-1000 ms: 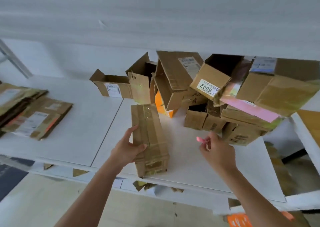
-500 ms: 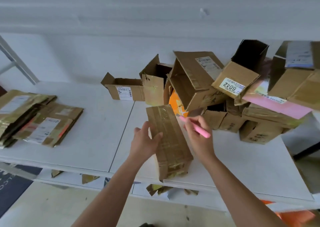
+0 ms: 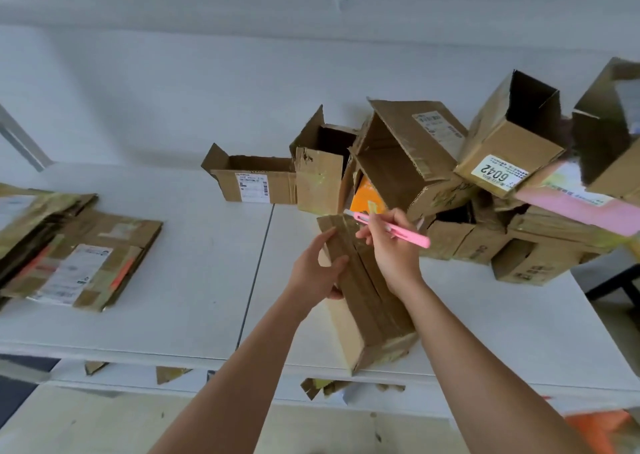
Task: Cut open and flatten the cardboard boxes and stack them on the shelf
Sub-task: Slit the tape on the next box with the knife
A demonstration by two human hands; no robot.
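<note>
A long, narrow taped cardboard box [image 3: 372, 301] lies lengthwise on the white shelf [image 3: 194, 280], its near end at the front edge. My left hand [image 3: 320, 268] grips its left side near the far end. My right hand [image 3: 391, 249] holds a pink utility knife [image 3: 393, 230] like a pen, its tip at the far end of the box's top seam. Flattened boxes [image 3: 65, 249] are stacked at the left of the shelf.
A heap of open cardboard boxes [image 3: 467, 183] fills the back right of the shelf, one with a "6042" label [image 3: 497, 176]. A low open box [image 3: 252, 181] sits behind centre. Cardboard scraps [image 3: 166, 374] lie on a lower ledge below the front edge.
My right hand has brought the pink knife from the right over to the far end of the box's seam. My left hand has kept its grip while the box's near end has shifted right.
</note>
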